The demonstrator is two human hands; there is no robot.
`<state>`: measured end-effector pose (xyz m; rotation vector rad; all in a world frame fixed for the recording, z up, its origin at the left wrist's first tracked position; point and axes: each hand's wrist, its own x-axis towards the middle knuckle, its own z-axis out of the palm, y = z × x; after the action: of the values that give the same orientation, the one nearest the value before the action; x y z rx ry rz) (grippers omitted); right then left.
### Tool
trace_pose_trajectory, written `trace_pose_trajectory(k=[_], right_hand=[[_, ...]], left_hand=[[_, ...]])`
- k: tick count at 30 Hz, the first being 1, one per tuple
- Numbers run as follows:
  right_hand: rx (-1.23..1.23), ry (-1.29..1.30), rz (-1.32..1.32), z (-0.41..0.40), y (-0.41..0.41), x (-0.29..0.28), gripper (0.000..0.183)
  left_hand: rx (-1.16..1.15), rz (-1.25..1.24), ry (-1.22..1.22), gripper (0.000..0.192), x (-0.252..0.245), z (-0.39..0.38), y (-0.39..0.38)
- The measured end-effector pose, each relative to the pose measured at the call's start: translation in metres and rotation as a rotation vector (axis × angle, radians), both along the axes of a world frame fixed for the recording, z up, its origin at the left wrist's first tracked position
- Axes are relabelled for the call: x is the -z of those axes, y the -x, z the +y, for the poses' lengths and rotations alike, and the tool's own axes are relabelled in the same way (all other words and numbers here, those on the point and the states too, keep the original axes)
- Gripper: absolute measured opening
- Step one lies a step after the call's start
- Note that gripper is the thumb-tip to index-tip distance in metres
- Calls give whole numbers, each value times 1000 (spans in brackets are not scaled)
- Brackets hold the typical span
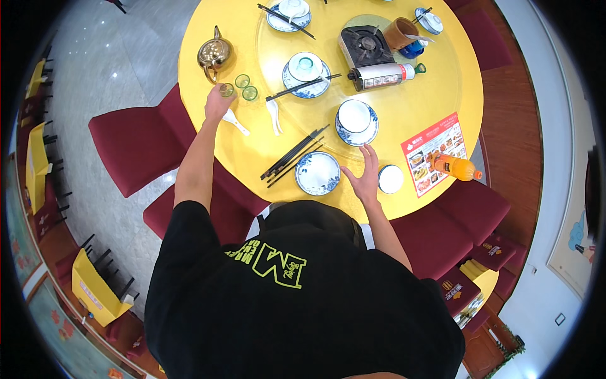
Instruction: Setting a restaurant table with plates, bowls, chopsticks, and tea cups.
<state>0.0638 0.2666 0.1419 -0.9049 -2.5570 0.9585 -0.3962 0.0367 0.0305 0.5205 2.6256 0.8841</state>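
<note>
My left hand [218, 103] is at the table's left side with its fingers around a small green glass [227, 90]. Two more green glasses [246, 87] stand just to its right, and a white spoon [236, 122] lies below the hand. My right hand [365, 177] is empty, thumb and fingers spread over the tabletop. Its fingertips come close to the rim of a blue-and-white plate [352, 138] that carries a white bowl [354, 116]; contact cannot be told. Another patterned plate [318, 173] lies left of this hand, and a small white bowl [391, 179] right of it.
Loose chopsticks [293, 156] and a second spoon [273, 118] lie near the glass turntable [303, 125]. A shiny teapot [214, 54] stands upper left. The turntable bears a portable gas stove [367, 43]. An orange drink bottle [457, 166] lies over a printed menu [426, 163].
</note>
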Motion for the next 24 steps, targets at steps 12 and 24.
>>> trace_pose_trajectory(k=[12, 24], right_hand=[[161, 1366, 277, -35, 68, 5, 45], [246, 1586, 395, 35, 36, 12, 33]], left_hand=[[156, 18, -359, 51, -118, 31, -200], [497, -123, -404, 74, -152, 117, -297]])
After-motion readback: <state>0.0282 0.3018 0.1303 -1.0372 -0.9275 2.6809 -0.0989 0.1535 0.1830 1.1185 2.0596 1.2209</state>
